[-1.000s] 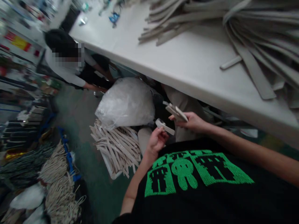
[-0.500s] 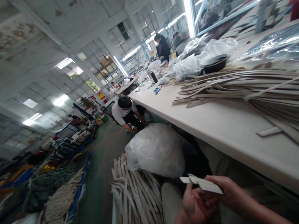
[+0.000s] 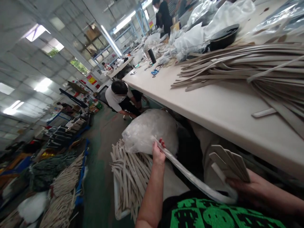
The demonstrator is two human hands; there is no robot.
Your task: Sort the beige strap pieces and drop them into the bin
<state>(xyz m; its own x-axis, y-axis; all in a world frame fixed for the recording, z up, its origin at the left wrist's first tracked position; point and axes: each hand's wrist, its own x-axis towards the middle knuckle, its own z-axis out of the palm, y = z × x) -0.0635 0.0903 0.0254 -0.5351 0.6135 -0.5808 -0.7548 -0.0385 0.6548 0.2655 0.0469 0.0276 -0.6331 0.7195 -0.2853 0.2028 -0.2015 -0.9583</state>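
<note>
1. Beige strap is the piece in hand: I see it stretched in a long diagonal below the table edge, from my left hand down to my right hand, hanging free over my lap.

2. Progress, as I judge it: a small fan of strap ends is already gathered in the right hand, while a big heap of loose straps lies in the white tub on the floor and another pile of straps covers the white table. So only a handful is collected and most remains.

3. Left hand: the arm is extended forward and down, fingers pinched shut on the far end of the strap, just in front of the clear plastic bag that rests on the heap.

4. Right hand: it sits close to my body under the table edge, fingers curled closed around the fanned ends and the near end of the strap, where it curves under the palm.

5. Another person crouches on the floor farther along the table, well apart from my hands.
</note>
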